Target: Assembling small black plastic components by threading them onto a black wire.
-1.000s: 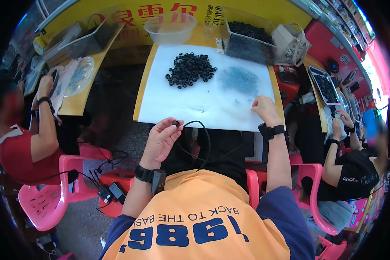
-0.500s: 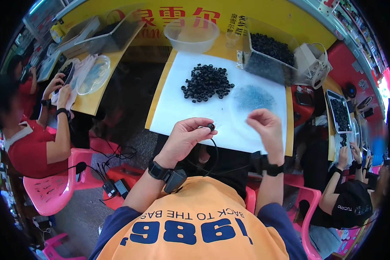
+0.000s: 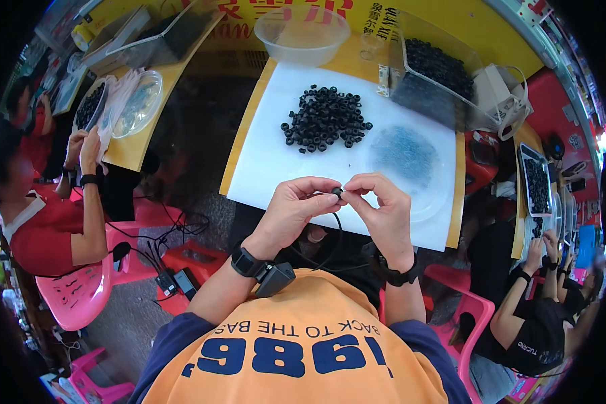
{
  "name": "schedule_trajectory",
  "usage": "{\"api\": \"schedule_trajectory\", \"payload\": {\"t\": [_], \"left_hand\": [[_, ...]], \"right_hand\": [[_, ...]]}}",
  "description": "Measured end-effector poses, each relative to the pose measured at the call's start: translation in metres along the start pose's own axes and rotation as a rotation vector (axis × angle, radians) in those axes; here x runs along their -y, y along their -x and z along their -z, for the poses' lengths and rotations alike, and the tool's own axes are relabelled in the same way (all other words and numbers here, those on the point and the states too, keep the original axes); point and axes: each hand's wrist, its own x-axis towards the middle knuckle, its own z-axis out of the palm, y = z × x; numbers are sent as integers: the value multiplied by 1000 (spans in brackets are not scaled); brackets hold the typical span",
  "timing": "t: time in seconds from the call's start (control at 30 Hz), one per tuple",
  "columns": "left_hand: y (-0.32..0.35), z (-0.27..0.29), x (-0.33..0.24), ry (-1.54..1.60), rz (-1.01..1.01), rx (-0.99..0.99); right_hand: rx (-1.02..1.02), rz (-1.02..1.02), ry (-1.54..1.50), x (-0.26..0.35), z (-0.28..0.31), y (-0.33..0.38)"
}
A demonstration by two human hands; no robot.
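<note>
My left hand [image 3: 291, 207] pinches a small black ring-shaped part [image 3: 337, 192] between thumb and fingertips, just above the near edge of the white sheet [image 3: 262, 158]. From the other side my right hand [image 3: 388, 210] meets it, thumb and forefinger pressed together at the part. Whatever those right fingertips hold is too small to make out. Beyond my hands lies a heap of similar black parts [image 3: 326, 120]. To its right a clear round plate [image 3: 429, 214] carries a spread of tiny bluish pieces [image 3: 405, 156].
A translucent bowl [image 3: 301, 40] and a clear bin of black parts [image 3: 427, 101] stand at the table's far side. A white bag [image 3: 501, 97] is beside the bin. Co-workers sit left [image 3: 50, 229] and right [image 3: 535, 330]. Cables [image 3: 158, 246] run on the left.
My right hand has moved left from over the clear plate's near side to the black part in my left hand. The left hand keeps its pinch.
</note>
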Motion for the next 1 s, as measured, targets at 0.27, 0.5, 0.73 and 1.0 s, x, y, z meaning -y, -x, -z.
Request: {"api": "schedule_trajectory", "payload": {"t": [0.27, 0.5, 0.73, 1.0], "left_hand": [[1, 14, 7, 150, -17, -68], [6, 39, 6, 239, -41, -76], [21, 63, -5, 286, -137, -70], [25, 78, 0, 305, -151, -54]], "right_hand": [[-25, 136, 171, 0, -19, 1], [90, 47, 272, -34, -39, -46], [258, 207, 598, -77, -91, -72], [277, 44, 379, -66, -91, -67]]}}
